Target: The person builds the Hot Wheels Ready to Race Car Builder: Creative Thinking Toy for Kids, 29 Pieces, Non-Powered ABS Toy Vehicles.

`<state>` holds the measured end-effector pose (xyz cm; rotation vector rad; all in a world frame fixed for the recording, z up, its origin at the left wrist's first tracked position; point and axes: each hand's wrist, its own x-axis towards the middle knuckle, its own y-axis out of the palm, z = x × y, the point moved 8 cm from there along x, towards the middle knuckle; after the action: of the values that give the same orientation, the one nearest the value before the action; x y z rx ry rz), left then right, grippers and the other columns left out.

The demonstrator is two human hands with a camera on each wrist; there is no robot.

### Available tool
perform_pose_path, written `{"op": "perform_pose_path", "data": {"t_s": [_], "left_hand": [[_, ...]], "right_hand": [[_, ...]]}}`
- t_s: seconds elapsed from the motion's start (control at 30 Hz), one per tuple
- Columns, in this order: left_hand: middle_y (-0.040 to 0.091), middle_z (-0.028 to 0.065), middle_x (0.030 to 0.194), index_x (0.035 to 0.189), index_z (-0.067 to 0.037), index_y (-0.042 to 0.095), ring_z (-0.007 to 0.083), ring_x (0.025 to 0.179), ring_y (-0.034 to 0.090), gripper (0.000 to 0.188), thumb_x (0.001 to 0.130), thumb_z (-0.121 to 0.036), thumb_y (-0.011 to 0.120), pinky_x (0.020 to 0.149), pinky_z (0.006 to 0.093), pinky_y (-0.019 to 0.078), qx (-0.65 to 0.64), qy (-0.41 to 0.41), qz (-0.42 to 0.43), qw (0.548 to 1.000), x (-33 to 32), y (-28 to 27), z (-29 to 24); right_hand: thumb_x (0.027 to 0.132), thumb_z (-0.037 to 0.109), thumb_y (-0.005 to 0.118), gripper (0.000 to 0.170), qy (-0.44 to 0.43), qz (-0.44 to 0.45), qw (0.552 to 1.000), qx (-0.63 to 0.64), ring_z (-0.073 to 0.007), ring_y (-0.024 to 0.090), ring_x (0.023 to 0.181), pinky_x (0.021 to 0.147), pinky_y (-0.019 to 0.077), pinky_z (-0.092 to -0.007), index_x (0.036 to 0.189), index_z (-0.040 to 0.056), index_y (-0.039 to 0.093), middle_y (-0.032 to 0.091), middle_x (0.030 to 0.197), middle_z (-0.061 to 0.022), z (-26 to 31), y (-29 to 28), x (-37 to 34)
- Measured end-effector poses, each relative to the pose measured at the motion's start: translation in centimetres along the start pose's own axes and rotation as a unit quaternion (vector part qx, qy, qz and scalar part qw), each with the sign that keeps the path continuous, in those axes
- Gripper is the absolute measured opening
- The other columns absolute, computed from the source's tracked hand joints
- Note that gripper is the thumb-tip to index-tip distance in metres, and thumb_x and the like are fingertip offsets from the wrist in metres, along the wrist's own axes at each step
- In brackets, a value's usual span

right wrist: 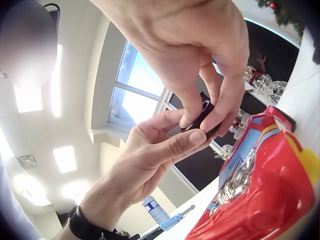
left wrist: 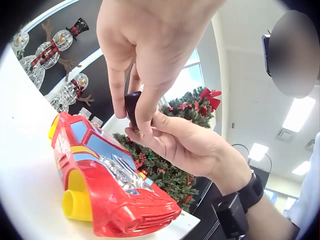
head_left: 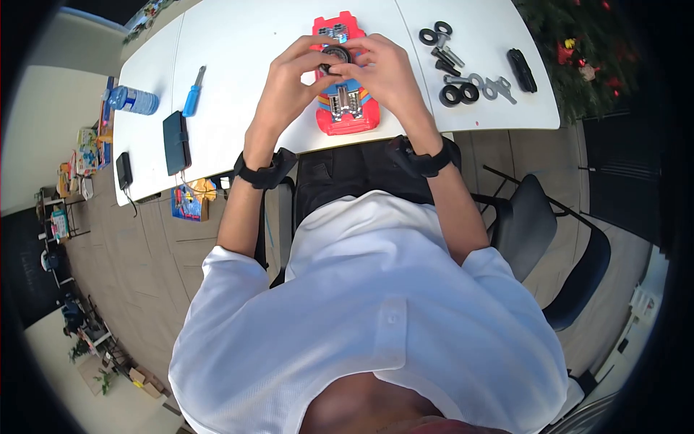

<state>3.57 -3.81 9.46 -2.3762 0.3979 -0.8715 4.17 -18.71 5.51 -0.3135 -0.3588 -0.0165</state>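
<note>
Head view: left hand and right hand fingers pinch black wheel above red car, car's long axis fore-and-aft.

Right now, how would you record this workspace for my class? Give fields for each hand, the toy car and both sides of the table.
Left hand: pinches black wheel-like part
Right hand: pinches the same part
Toy car: red, on white table, below the hands
Table, left: blue screwdriver, water bottle
Table, right: black rings, bolt-shaped parts

Head view looks down on table; wrist views close, tilted, facing inward, sharing red car.
</note>
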Motion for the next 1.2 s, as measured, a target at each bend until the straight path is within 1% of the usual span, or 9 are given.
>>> {"op": "perform_pose_path", "data": {"t_s": [0.1,0.17,0.2,0.3,0.47,0.8,0.9,1.0,1.2], "left_hand": [[0.068,0.0105,0.122,0.102,-0.002,0.076,0.0239,0.102,0.072,0.026,0.078,-0.004,0.083,0.089,0.0344,0.0618,0.041,-0.033,-0.062,0.997,-0.2,-2.0,2.0],[0.071,0.0137,0.119,0.1,-0.001,0.077,0.0252,0.1,0.073,0.022,0.081,-0.011,0.083,0.089,0.0344,0.0607,0.09,-0.048,-0.086,0.991,-0.8,-2.9,5.0],[0.072,0.0149,0.119,0.1,-0.001,0.077,0.0259,0.099,0.073,0.023,0.081,-0.013,0.083,0.089,0.0342,0.0598,0.13,-0.093,-0.09,0.983,-1.3,-3.2,6.8],[0.072,0.0167,0.12,0.101,0.0,0.077,0.0268,0.098,0.073,0.024,0.084,-0.017,0.081,0.089,0.0339,0.0577,0.13,-0.212,-0.079,0.965,-2.5,-3.7,10.3],[0.072,0.0165,0.117,0.102,0.004,0.076,0.0243,0.098,0.073,0.023,0.086,-0.012,0.079,0.087,0.0327,0.0583,0.003,-0.229,-0.087,0.97,-3.6,-1.2,14.0],[0.077,0.0146,0.088,0.101,0.003,0.077,0.0203,0.082,0.074,0.026,0.093,-0.021,0.071,0.075,0.0331,0.057,-0.027,-0.245,-0.094,0.965,-2.7,0.7,15.5],[0.077,0.0147,0.09,0.106,0.002,0.076,0.0206,0.082,0.074,0.032,0.094,-0.027,0.071,0.073,0.0323,0.0575,-0.098,-0.274,-0.09,0.952,-3.1,1.5,16.7],[0.077,0.0153,0.095,0.115,0.001,0.073,0.0214,0.084,0.074,0.044,0.093,-0.038,0.072,0.073,0.0319,0.0585,-0.114,-0.284,-0.094,0.947,-3.0,2.1,15.6],[0.075,0.017,0.106,0.125,-0.001,0.069,0.0242,0.087,0.075,0.066,0.087,-0.055,0.074,0.074,0.0332,0.0601,-0.02,-0.264,-0.047,0.963,-2.3,1.8,14.4]], "right_hand": [[0.078,0.017,0.086,0.047,-0.035,-0.003,0.999,-0.023,-0.0307,0.073,0.088,0.076,0.0598,-0.0378,0.114,-0.0062,0.067,0.061,0.12,-0.0195,0.8,0.0,-0.5],[0.081,0.017,0.084,0.061,-0.11,-0.061,0.943,-0.309,-0.0399,0.069,0.101,0.086,0.0575,-0.0443,0.128,-0.0091,0.057,0.052,0.13,-0.025,1.5,0.0,-1.6],[0.087,0.019,0.078,0.066,-0.048,-0.028,0.95,-0.309,-0.045,0.064,0.108,0.091,0.0539,-0.048,0.137,-0.0111,0.046,0.049,0.13,-0.0293,-0.3,0.6,-1.9],[0.092,0.023,0.072,0.065,0.097,0.032,0.968,-0.229,-0.0467,0.064,0.106,0.09,0.0541,-0.0469,0.139,-0.0104,0.044,0.048,0.129,-0.0317,-4.7,1.7,-2.7],[0.095,0.016,0.067,0.027,0.061,0.047,0.974,-0.214,-0.0415,0.064,0.092,0.081,0.0521,-0.0478,0.11,-0.007,0.065,0.062,0.098,-0.0232,-3.5,1.1,-3.3],[0.091,0.018,0.072,0.033,0.08,0.094,0.964,-0.236,-0.0397,0.059,0.102,0.087,0.0486,-0.0471,0.114,-0.0046,0.066,0.059,0.106,-0.0246,-4.8,1.4,-3.4],[0.083,0.025,0.082,0.068,0.015,0.088,0.941,-0.325,-0.0426,0.045,0.131,0.106,0.0429,-0.0444,0.137,-0.0051,0.053,0.046,0.138,-0.031,-5.0,0.5,-3.0],[0.071,0.019,0.091,0.13,0.103,0.15,0.973,-0.142,-0.0317,0.011,0.155,0.126,0.0202,-0.0447,0.159,0.0002,-0.003,0.007,0.167,-0.0196,-7.5,0.8,-1.2],[0.069,0.007,0.089,0.132,0.141,0.24,0.958,0.071,-0.0263,0.013,0.156,0.127,0.0168,-0.0438,0.161,0.0076,-0.004,0.012,0.168,-0.0159,-7.2,1.8,-0.3]]}}
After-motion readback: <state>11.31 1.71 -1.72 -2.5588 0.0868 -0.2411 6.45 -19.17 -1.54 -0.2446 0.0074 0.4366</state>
